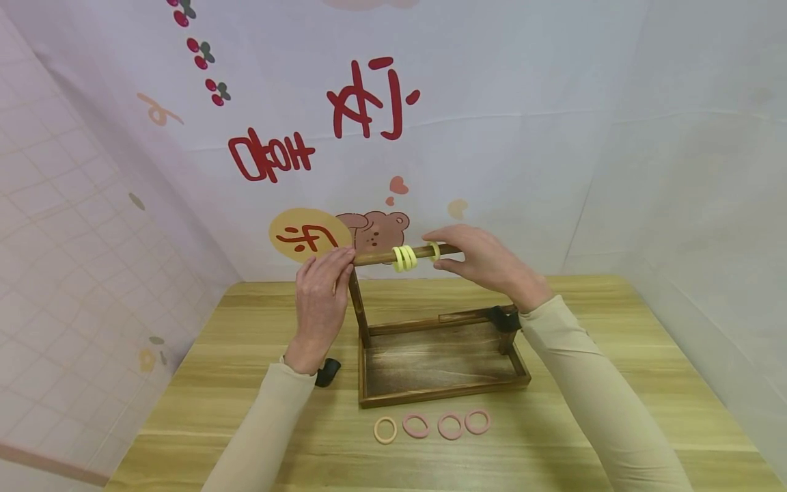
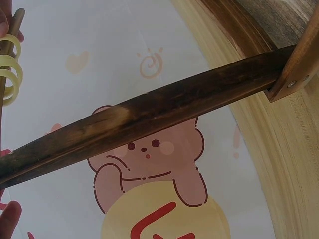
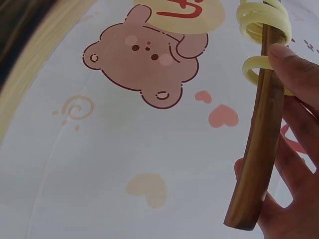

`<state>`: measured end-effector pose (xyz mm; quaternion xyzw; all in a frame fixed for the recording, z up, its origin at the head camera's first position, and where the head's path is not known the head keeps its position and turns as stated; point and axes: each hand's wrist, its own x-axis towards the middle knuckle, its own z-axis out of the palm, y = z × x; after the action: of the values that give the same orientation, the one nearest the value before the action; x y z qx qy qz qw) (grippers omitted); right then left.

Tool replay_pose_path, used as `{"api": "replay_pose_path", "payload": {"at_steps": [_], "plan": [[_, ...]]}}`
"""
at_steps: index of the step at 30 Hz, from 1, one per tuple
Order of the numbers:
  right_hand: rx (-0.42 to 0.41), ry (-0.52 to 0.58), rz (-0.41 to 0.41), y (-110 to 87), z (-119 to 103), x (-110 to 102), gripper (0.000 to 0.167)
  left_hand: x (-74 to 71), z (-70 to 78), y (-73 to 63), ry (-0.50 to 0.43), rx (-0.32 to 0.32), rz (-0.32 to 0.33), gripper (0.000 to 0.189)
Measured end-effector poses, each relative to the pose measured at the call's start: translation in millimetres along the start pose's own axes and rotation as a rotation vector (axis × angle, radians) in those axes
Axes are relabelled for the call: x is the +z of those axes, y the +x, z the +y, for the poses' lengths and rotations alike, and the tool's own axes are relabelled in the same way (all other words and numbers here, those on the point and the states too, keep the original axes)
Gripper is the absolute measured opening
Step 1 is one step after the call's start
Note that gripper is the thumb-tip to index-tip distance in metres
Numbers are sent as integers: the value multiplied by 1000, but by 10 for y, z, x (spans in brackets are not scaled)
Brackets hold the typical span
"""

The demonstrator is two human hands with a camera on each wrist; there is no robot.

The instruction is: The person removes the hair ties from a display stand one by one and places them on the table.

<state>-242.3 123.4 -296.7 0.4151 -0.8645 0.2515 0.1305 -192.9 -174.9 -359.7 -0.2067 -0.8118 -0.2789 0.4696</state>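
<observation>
A dark wooden rack [image 1: 445,394] has a tray base, an upright post [image 2: 149,114] at its left and a horizontal bar [image 1: 375,259] on top. Three yellow rings [image 1: 404,259] hang together around the bar. Nearer its right end, my right hand [image 1: 486,260] pinches another yellow ring [image 3: 251,69], which also encircles the bar; a small gap parts it from the group. My left hand [image 1: 322,301] holds the bar's left end, where it meets the post. Only a few left fingertips appear in the left wrist view.
In front of the tray, three pink rings [image 1: 451,426] and a pale orange ring [image 1: 384,430] lie in a row on the wooden table [image 1: 246,362]. Beside the left wrist is a black object [image 1: 328,372]; another black piece [image 1: 505,319] shows by the right sleeve. A printed cloth [image 1: 510,157] hangs behind.
</observation>
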Motion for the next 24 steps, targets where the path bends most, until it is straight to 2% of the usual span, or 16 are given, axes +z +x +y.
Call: {"api": "replay_pose_path", "payload": {"at_steps": [24], "plan": [[26, -23, -6, -52, 45, -26, 52, 1, -6, -5, 1, -2, 1, 25]]}}
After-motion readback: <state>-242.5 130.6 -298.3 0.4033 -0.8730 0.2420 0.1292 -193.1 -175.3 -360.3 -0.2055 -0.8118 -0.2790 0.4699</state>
